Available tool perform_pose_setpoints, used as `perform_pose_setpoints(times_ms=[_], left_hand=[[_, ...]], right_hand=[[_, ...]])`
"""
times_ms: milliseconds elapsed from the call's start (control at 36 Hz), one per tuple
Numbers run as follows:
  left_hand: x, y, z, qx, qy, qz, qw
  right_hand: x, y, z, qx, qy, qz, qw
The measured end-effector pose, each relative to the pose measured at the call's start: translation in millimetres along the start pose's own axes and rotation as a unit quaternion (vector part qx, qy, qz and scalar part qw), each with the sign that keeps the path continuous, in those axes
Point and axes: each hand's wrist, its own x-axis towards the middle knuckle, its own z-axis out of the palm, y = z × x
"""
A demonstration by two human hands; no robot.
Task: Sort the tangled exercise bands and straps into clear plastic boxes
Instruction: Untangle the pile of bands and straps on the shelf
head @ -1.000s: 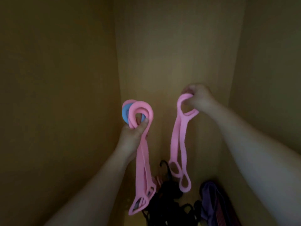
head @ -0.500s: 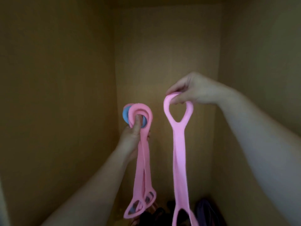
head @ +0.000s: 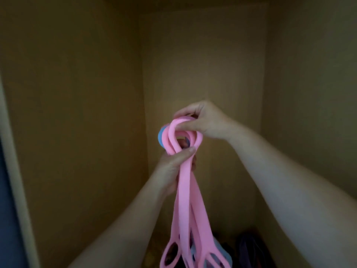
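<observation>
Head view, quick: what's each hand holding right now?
Left hand: closed around the bunched pink rubber looped exercise bands, below their top loops.
Right hand: pinching those bands' top loops.

Right hand (head: 202,122), earlier held well apart to the right, now sits just above the left hand (head: 173,167). Its pink band (head: 180,121), which hung alone, has been brought onto the loops of the pink bands (head: 184,200) gripped by the left hand; all now hang as one bundle. The dark straps (head: 249,248) below have slipped almost out of view.
</observation>
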Motion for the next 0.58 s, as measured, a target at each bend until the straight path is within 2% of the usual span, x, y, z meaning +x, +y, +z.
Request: perform_pose_setpoints(times_ms=[222, 361, 417, 472, 583], left_hand=[[-5.2, 5.6, -2.7, 0.024, -0.01, -0.014, 1.0], [-9.6, 3.0, -11.5, 0.079, -0.016, -0.03, 0.996], [-12.1, 1.2, -11.6, 0.1, -0.021, -0.026, 0.994], [-13.8, -2.3, -12.5, 0.122, -0.026, -0.025, 0.992], [-17.9, -10.7, -15.8, 0.154, -0.002, -0.034, 0.987]], right_hand=[[-2.6, 7.8, 11.6, 0.029, -0.01, 0.011, 0.999], [-8.7, 24.3, 14.1, 0.005, -0.034, 0.086, 0.996], [-13.7, 30.8, 16.5, 0.063, -0.047, 0.127, 0.989], [-18.9, 36.1, 20.4, 0.131, -0.043, 0.131, 0.982], [-23.2, 48.9, 32.4, 0.199, 0.037, 0.103, 0.974]])
